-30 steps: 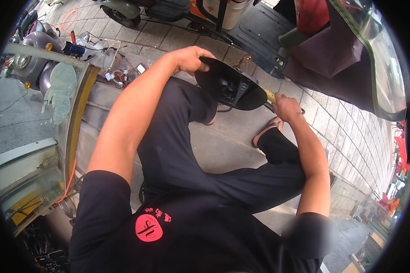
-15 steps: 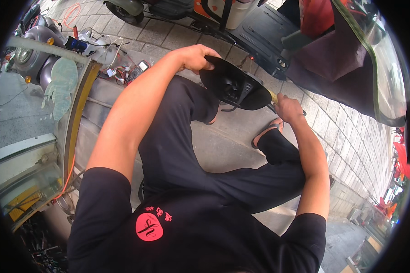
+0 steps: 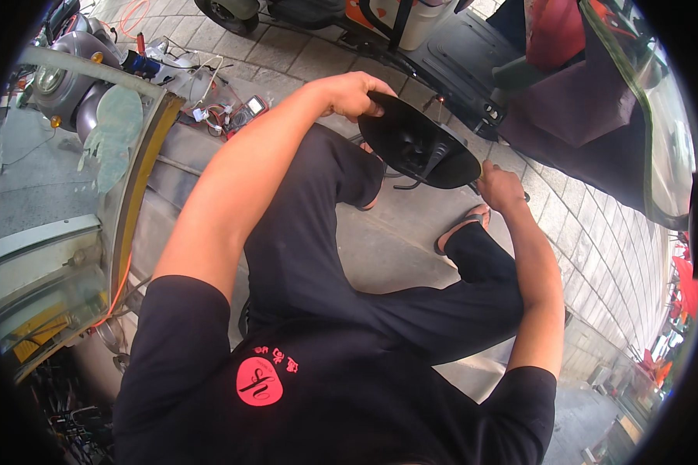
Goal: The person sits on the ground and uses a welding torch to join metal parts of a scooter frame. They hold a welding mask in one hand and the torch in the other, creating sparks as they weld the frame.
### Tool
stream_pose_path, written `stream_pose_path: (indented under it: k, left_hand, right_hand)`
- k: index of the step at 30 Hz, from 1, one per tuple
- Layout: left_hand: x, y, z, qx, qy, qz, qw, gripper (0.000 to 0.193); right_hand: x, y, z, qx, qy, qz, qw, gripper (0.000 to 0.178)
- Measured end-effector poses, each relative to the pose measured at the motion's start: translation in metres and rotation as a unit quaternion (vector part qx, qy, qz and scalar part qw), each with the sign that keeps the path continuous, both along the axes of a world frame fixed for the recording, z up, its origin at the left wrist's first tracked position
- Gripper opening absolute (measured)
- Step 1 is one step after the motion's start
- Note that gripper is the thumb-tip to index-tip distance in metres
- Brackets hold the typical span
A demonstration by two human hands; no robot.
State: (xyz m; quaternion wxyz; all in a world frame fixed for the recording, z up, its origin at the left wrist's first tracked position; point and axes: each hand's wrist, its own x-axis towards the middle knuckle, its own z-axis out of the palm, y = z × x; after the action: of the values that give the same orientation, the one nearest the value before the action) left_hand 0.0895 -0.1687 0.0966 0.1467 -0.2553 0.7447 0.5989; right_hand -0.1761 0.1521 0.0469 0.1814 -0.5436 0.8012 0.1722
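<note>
A black oval shell [image 3: 411, 132], dished and with a ridged raised part inside it, is held out above the step between my legs. My left hand [image 3: 357, 96] is closed on its upper left rim, the thumb lying over the inner face. Beside its lower right rim, my right hand [image 3: 502, 187] is closed around something slim. Only a dark end of it shows past the hand, and I cannot tell its kind. A thin black rod [image 3: 407, 186] pokes out below the shell; what it belongs to is hidden.
A multimeter [image 3: 253, 106] and tangled wires [image 3: 209, 116] lie left of my knee. A glass-sided case [image 3: 120, 256] stands at left, a grey scooter [image 3: 62, 70] behind it. A three-wheeled vehicle [image 3: 457, 62] with a dark cover [image 3: 574, 124] stands on the paving ahead.
The whole view has shifted slightly, with the shell and both hands a little further right in it. A yellow piece seen beside the right hand earlier is now mostly hidden.
</note>
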Motion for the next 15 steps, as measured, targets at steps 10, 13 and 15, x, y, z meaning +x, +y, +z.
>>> stream_pose_path:
  k: [10,13,15]
  left_hand:
    - [-0.002,0.002,0.002,0.005,0.027,0.013,1.000,0.038]
    - [-0.003,0.004,0.005,0.018,0.037,0.026,0.999,0.036]
    - [-0.003,0.002,0.001,0.018,0.044,0.032,0.998,0.037]
  right_hand:
    - [-0.005,0.002,-0.008,-0.011,0.008,0.001,1.000,0.038]
    - [-0.010,0.002,-0.013,0.002,0.004,0.016,1.000,0.037]
    - [-0.009,-0.002,-0.012,0.031,0.016,0.024,0.999,0.038]
